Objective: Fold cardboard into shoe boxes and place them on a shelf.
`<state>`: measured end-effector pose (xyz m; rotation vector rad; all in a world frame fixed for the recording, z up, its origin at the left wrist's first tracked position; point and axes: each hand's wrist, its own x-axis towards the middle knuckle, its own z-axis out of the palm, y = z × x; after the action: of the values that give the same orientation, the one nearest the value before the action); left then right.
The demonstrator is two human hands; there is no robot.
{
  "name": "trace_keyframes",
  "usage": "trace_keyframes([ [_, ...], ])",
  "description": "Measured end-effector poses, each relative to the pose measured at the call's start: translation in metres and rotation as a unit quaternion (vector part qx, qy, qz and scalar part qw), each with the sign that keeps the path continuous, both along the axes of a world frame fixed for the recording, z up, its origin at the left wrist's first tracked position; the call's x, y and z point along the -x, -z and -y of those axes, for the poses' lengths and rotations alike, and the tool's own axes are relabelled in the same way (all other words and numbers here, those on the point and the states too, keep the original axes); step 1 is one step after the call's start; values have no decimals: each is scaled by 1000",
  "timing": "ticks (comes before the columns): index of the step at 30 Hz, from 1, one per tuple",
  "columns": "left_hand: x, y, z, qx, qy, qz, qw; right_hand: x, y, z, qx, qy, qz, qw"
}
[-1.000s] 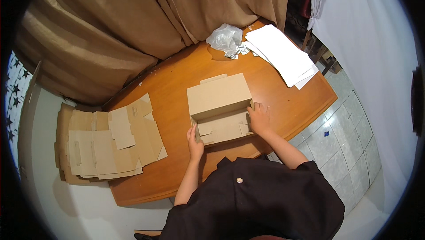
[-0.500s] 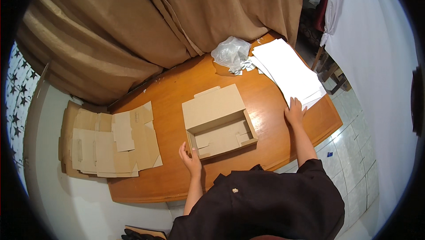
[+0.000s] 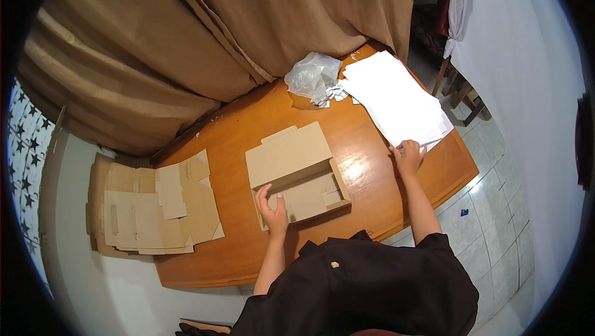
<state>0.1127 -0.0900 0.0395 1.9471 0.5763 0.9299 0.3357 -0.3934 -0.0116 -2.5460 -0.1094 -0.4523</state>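
Observation:
An open brown cardboard box (image 3: 287, 150) stands on the table, its lid folded back toward the far side. Over its near left corner is my left hand (image 3: 273, 215), thumb and fingers apart, holding nothing. My right hand (image 3: 408, 159) is at the near edge of a stack of white paper (image 3: 396, 97) on the right. Its fingers are bent and drawn together at the paper's near left corner; how many sheets they pinch cannot be made out.
Flattened cardboard boxes (image 3: 149, 212) lie piled at the left end of the wooden table (image 3: 235, 131). A clear plastic bag (image 3: 313, 75) with small whitish pieces (image 3: 334, 93) sits at the back beside the paper. Brown curtain (image 3: 204, 32) hangs behind; a white one (image 3: 508, 69) hangs at right.
My right hand's fingers have gone from spread on the paper's corner to bent together at its edge. My left hand has moved from the box's left side in over its near left corner.

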Motion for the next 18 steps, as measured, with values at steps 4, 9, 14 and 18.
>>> trace_keyframes([
  [4, -12, -13, 17, -50, 67, 0, 997, 3, -4, 0, -76, -47, 22, 996],
  [9, -25, -31, 43, -116, 158, -5, 981, 25, -10, -5, -57, -65, 44, 995],
  [14, -44, -41, 68, -117, 269, -32, 955, 66, -44, -17, -178, -108, 63, 976],
  [18, -69, -53, 93, -268, 305, -47, 913, 111, -80, -31, -233, -250, 55, 938],
])
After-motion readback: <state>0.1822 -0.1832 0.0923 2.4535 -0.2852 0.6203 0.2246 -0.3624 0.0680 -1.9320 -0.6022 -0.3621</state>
